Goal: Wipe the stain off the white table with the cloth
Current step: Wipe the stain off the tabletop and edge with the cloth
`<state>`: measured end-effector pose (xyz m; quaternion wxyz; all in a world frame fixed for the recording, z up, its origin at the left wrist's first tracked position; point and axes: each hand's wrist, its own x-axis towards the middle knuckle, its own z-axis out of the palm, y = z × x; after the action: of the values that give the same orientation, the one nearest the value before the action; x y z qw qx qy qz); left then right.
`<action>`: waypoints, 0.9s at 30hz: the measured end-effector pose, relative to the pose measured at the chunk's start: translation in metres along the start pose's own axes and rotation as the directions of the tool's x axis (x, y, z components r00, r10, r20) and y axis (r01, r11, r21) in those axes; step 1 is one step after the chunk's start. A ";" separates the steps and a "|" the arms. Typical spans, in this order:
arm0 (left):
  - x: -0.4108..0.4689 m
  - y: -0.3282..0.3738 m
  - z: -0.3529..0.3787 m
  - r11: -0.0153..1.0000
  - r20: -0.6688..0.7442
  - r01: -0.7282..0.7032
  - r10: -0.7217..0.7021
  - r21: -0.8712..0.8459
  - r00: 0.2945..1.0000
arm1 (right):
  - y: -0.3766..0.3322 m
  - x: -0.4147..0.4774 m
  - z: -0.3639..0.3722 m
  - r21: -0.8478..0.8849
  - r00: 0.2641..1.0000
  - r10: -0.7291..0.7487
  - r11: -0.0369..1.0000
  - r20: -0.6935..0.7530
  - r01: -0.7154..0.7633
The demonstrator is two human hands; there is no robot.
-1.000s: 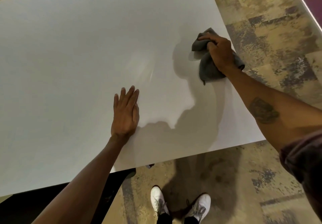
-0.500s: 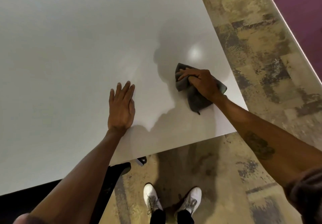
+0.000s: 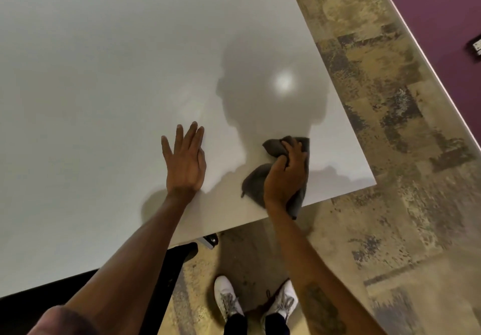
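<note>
Clutching a crumpled dark grey cloth point(image 3: 256, 181), the right hand point(image 3: 285, 175) presses it onto the smooth white table point(image 3: 104, 74) close to the near edge, one corner of the cloth hanging over. Beside it, the left hand point(image 3: 186, 158) rests flat, fingers spread, holding nothing. White sneakers point(image 3: 227, 299) stand on patterned floor below.

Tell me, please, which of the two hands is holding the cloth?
The right hand grips the grey cloth; the left hand lies flat and empty.

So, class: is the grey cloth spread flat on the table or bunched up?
Bunched up. The cloth is crumpled into folds under the right hand, whose fingers grip it.
</note>
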<state>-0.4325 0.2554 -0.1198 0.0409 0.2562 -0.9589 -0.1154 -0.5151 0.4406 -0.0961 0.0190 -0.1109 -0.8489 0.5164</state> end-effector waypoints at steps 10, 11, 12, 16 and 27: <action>-0.001 -0.003 0.005 0.996 -0.082 -0.036 0.043 0.076 0.996 | -0.044 0.045 0.079 -0.008 0.987 0.040 0.999 -0.159 -0.042; -0.001 -0.003 0.005 0.998 -0.085 -0.032 0.037 0.062 0.996 | -0.050 0.055 0.086 -0.003 0.987 0.027 1.000 -0.157 -0.028; 0.001 -0.002 0.004 0.998 -0.081 -0.025 0.029 0.051 0.996 | -0.056 0.066 0.093 -0.001 0.989 0.014 1.000 -0.149 -0.014; 0.004 -0.001 -0.001 1.000 -0.026 -0.009 0.010 0.025 1.000 | -0.078 0.111 0.120 0.024 0.997 -0.037 0.999 -0.063 0.039; 0.003 -0.007 0.007 0.998 -0.039 -0.022 0.020 -0.054 0.999 | -0.095 0.175 0.143 0.037 0.749 -0.290 0.941 0.596 0.335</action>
<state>-0.4331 0.2493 -0.1286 0.0677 0.2469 -0.9571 -0.1358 -0.7226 0.3101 -0.0929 -0.1651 0.1991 -0.8364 0.4832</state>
